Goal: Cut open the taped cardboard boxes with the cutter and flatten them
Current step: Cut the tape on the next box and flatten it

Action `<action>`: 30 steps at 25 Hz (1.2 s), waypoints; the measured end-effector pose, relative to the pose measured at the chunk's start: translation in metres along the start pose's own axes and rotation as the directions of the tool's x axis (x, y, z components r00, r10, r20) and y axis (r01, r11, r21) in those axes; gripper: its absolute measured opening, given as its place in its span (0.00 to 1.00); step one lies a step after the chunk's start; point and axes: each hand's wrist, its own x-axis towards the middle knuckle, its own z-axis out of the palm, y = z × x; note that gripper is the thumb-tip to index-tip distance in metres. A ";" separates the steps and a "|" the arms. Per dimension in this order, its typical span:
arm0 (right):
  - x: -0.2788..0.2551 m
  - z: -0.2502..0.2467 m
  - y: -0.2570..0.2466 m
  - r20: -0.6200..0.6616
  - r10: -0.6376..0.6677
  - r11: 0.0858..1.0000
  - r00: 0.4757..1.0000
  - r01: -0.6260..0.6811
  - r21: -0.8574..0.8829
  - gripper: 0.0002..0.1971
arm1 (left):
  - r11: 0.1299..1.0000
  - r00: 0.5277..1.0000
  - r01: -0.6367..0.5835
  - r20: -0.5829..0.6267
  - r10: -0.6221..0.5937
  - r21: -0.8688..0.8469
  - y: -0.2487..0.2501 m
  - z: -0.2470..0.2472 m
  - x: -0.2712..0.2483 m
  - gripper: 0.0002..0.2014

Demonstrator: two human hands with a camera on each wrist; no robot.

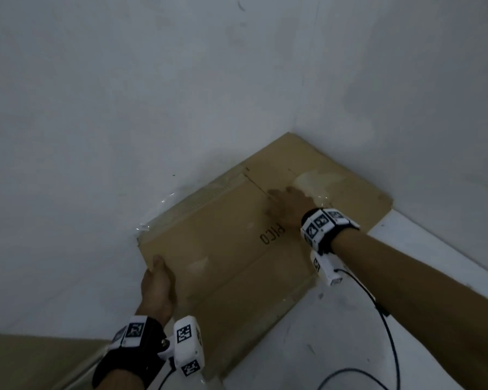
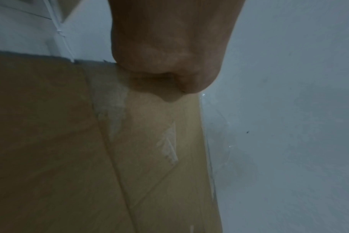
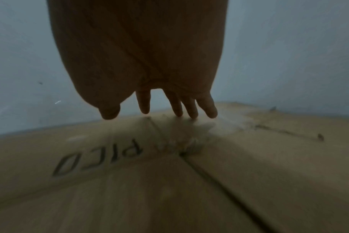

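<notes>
Cardboard [image 1: 226, 249] lies flat in the wall [image 1: 124, 108] corner – two edges against it, others open to white floor [image 1: 335, 333]. Left hand [image 1: 157, 291] grips its near corner; right hand [image 1: 289, 204] presses w/ fingers [image 3: 207, 108] spread.

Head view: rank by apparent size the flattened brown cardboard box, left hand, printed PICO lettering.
1. Flattened brown cardboard box, largest by far.
2. Left hand, though it is nearer the camera.
3. Black printed PICO lettering, smallest.
</notes>
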 end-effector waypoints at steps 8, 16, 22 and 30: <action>0.029 0.044 0.029 0.002 0.005 1.000 1.000 -0.005 0.013 0.50 | 0.700 0.916 -0.214 -0.108 0.386 0.682 0.026 0.030 0.008 0.50; 0.058 0.031 0.035 0.054 -0.029 0.999 0.998 0.031 -0.042 0.51 | 0.292 0.887 -0.371 0.243 0.392 0.882 0.019 0.039 0.026 0.32; 0.017 0.041 0.011 -0.096 0.055 0.997 0.994 -0.049 0.063 0.39 | 0.161 0.892 -0.362 0.290 0.347 0.918 0.035 0.035 0.022 0.31; -0.111 0.064 0.071 -0.295 0.089 0.962 0.951 -0.005 0.272 0.21 | 0.147 0.799 -0.558 0.480 0.362 0.817 0.028 0.077 -0.053 0.25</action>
